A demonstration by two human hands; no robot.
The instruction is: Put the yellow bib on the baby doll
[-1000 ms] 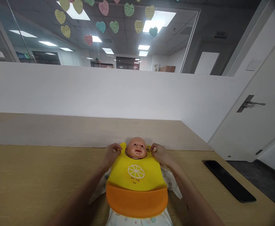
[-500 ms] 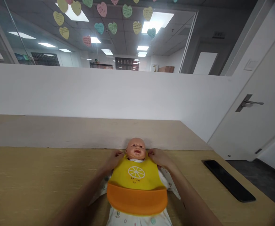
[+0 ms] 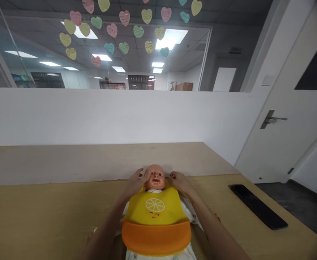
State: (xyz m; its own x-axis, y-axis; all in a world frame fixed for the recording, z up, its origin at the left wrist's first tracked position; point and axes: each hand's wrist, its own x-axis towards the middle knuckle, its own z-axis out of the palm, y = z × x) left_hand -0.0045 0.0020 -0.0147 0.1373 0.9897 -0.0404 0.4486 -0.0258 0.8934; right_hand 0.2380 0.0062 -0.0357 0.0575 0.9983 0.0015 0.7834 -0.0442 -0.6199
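Note:
A baby doll [image 3: 155,173] lies face up on the table, its head towards the wall. Over its chest is a yellow bib [image 3: 155,215] with a lemon-slice print and an orange catch pocket. My left hand [image 3: 137,182] is beside the doll's head, fingers apart, the thumb side against or just over its cheek. On the other side of the neck, my right hand [image 3: 180,182] has its fingers closed at the top corner of the bib, seemingly on the neck strap. The strap ends behind the neck are hidden.
The wooden table [image 3: 52,216] meets a paler raised strip [image 3: 66,162] along the white wall [image 3: 106,115]. To the right, a black phone-like slab [image 3: 257,206] lies near the table edge. Beyond that edge is a door with a metal handle [image 3: 272,119].
My left hand has gone from pinching at the bib's neck corner to spread fingers by the doll's cheek. My right hand stays at the other corner. The view has tilted up slightly.

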